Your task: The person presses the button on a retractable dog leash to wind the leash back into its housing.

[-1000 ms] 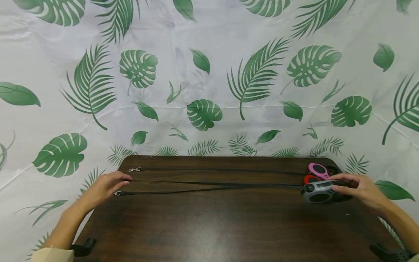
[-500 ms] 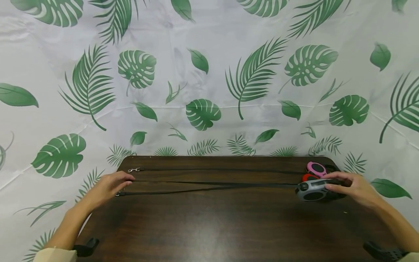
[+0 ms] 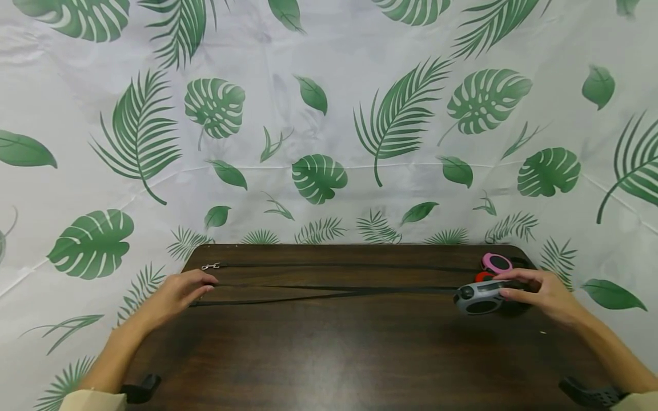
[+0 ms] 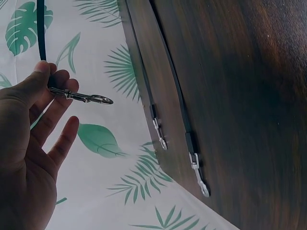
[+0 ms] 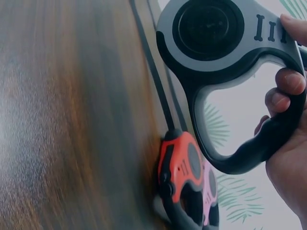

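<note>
My right hand (image 3: 545,291) holds a grey and black retractable dog leash (image 3: 478,298) above the table's right side. In the right wrist view, its fingers curl round the black loop handle (image 5: 283,129). At the left end, my left hand (image 3: 177,294) pinches the black strap (image 4: 41,33) between thumb and fingers. A metal snap hook (image 4: 88,97) sticks out from that pinch. Below the grey leash lie a red retractable leash (image 5: 184,155) and a pink one (image 3: 496,262). Their straps run leftwards across the table, ending in metal hooks (image 4: 198,175).
The dark brown wooden table (image 3: 329,348) has rounded far corners. Behind it hangs a white cloth (image 3: 339,131) printed with green leaves. The pink leash's hook (image 3: 211,266) lies near the far left corner.
The grey leash in my right hand has moved left across the table. My left hand has shifted slightly right with the strap end. The red and pink leashes stay put.
</note>
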The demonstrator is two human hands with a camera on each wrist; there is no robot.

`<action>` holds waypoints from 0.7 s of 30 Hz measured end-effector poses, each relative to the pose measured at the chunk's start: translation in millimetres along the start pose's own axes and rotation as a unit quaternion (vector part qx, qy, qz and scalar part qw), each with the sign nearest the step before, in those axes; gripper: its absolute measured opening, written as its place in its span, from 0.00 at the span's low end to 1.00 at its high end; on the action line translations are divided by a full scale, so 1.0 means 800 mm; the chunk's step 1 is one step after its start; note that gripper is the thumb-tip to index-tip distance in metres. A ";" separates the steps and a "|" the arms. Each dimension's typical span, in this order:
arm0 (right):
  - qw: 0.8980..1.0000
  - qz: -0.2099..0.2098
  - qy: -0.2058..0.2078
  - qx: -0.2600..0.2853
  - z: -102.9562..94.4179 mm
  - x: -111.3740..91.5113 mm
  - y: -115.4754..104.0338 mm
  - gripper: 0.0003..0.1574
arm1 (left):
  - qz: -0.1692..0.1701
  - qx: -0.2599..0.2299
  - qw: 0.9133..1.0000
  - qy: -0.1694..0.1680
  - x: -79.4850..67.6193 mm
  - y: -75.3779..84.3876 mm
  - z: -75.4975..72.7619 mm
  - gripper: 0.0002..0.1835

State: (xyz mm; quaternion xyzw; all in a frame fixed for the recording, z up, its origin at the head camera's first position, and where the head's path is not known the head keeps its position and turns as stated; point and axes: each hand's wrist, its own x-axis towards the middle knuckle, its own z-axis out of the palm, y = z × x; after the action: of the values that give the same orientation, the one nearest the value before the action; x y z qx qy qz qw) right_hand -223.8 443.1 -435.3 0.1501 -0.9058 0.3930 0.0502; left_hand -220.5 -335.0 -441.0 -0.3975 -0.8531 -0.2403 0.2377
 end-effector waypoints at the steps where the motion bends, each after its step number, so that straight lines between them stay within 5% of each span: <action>1: 1.000 0.001 0.000 -0.002 0.001 0.000 -0.001 0.17 | 0.002 0.002 1.000 0.001 0.001 0.000 0.001 0.19; 10: 1.000 -0.001 0.011 -0.028 0.010 0.003 -0.011 0.17 | -0.007 0.000 1.000 0.001 0.005 0.006 0.006 0.20; 21: 1.000 -0.009 0.000 0.014 0.025 0.008 -0.014 0.16 | -0.006 -0.005 1.000 -0.001 0.011 0.008 0.013 0.21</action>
State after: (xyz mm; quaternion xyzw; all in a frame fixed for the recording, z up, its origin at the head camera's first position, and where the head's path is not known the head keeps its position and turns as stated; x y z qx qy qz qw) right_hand -225.7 419.6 -439.8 0.1586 -0.8990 0.4051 0.0512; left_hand -222.6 -320.0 -442.7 -0.3937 -0.8545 -0.2454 0.2336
